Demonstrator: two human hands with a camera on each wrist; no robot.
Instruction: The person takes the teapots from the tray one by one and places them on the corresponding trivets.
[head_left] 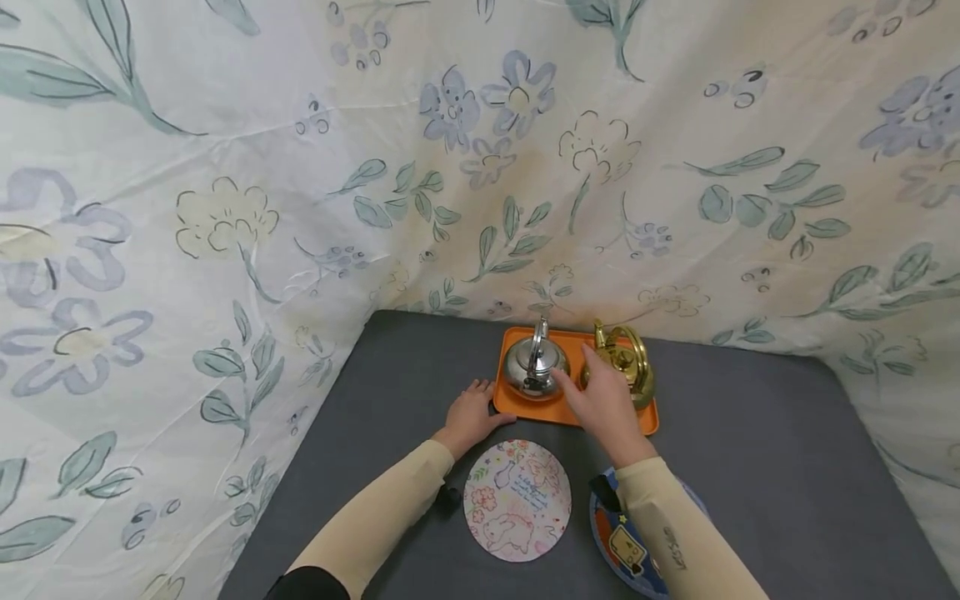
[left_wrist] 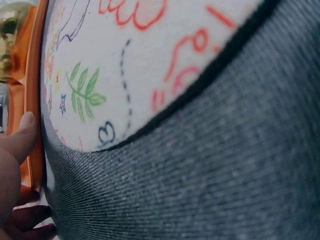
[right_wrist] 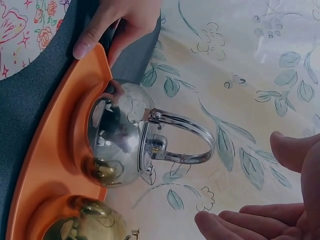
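Observation:
An orange tray [head_left: 551,412] with round recesses carries a shiny silver teapot [head_left: 529,367] on the left and a gold teapot [head_left: 643,358] on the right. My left hand [head_left: 468,417] grips the tray's near left corner, thumb along the front rim and fingers round the side, also visible in the right wrist view. My right hand [head_left: 603,408] hovers above the tray between the two teapots, thumb and fingers spread apart. In the right wrist view that hand [right_wrist: 280,210] faces the silver teapot's raised handle [right_wrist: 192,134] with a gap between them.
A round white mat with pink drawings [head_left: 517,500] lies in front of the tray. To its right, a blue round mat [head_left: 622,542] is partly covered by my right forearm. Floral cloth [head_left: 450,217] hangs behind and beside the dark grey table [head_left: 765,467].

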